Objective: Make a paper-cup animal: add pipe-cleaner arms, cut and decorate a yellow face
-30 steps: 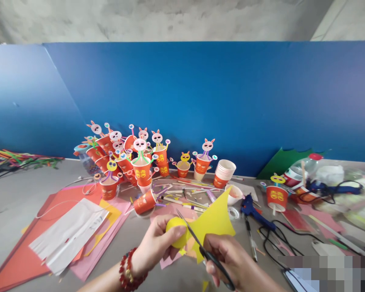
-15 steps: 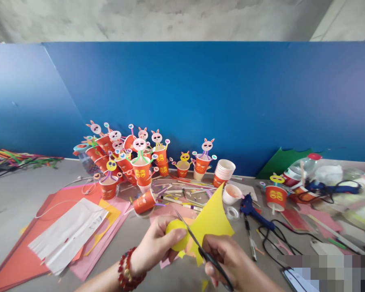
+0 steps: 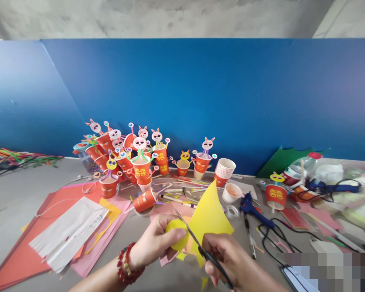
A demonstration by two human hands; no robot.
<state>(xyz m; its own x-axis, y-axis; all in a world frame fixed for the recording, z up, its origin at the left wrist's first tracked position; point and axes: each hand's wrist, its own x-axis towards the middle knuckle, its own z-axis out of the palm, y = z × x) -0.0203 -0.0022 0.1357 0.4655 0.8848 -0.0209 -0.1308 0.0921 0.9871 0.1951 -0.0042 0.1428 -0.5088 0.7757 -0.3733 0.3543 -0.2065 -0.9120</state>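
My left hand point(image 3: 162, 239) pinches a rounded piece of yellow paper point(image 3: 177, 234) between thumb and fingers. My right hand point(image 3: 223, 255) is closed round the black handles of a pair of scissors point(image 3: 194, 238). The blades point up and left, lying along the right edge of the rounded piece. Behind the blades rises a larger yellow paper sheet point(image 3: 211, 213) with a pointed top and curved sides. I cannot tell whether it still joins the rounded piece. Small yellow and pink scraps lie under my hands.
Red paper cups with animal faces point(image 3: 141, 166) crowd the back left. A cup stack point(image 3: 224, 170), a tape roll point(image 3: 232, 211) and a blue glue gun point(image 3: 255, 211) lie to the right. Coloured sheets point(image 3: 21, 247) with a white paper bag point(image 3: 68, 233) cover the left.
The larger yellow sheet has tilted, its pointed top shifting left. Both hands and the scissors stay almost where they were.
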